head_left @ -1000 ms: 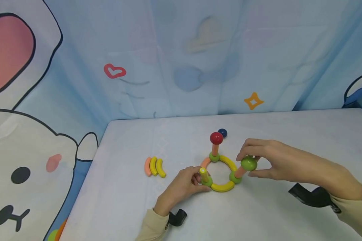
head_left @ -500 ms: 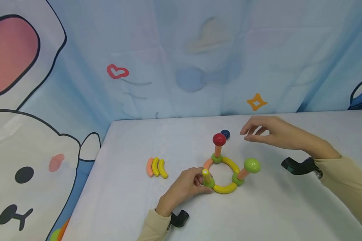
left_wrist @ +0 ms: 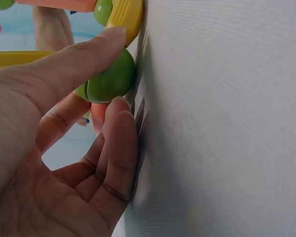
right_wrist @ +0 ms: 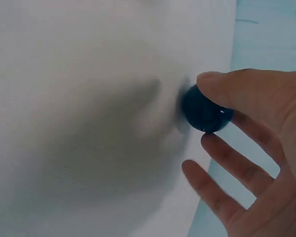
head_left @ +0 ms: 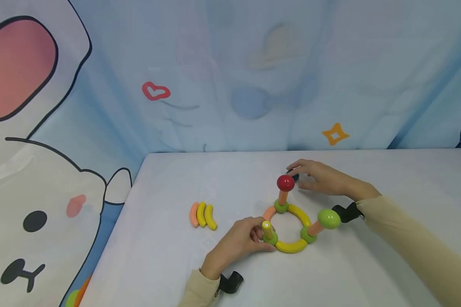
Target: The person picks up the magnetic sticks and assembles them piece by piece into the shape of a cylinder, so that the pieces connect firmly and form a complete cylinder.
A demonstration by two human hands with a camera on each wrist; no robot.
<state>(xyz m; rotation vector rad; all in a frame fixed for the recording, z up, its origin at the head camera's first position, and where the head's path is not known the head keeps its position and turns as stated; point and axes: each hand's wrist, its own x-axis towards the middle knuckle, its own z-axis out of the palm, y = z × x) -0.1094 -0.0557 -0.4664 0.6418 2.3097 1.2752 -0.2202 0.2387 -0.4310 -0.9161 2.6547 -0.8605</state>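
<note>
A ring of curved yellow pieces (head_left: 292,247), a curved orange piece (head_left: 269,213) and green connector balls lies on the table. My left hand (head_left: 236,243) grips the near-left green connector ball (left_wrist: 111,79), from which a yellow stick (head_left: 267,230) rises with a bare top. A red ball (head_left: 285,183) tops the orange stick at the ring's back; a light green ball (head_left: 328,218) tops the tilted orange stick at its right. Behind the red ball, my right hand (head_left: 326,177) pinches a dark blue ball (right_wrist: 204,111) with thumb and fingers, close to the tabletop.
Left of the ring, a curved orange piece (head_left: 194,214) and two curved yellow pieces (head_left: 201,214) lie side by side on the white table (head_left: 161,256). A blue printed curtain (head_left: 215,85) hangs behind the table's back edge.
My right hand has left the light green ball, lifted up and back, then come down leftward onto the blue ball. The left hand keeps its hold on the ring's connector ball.
</note>
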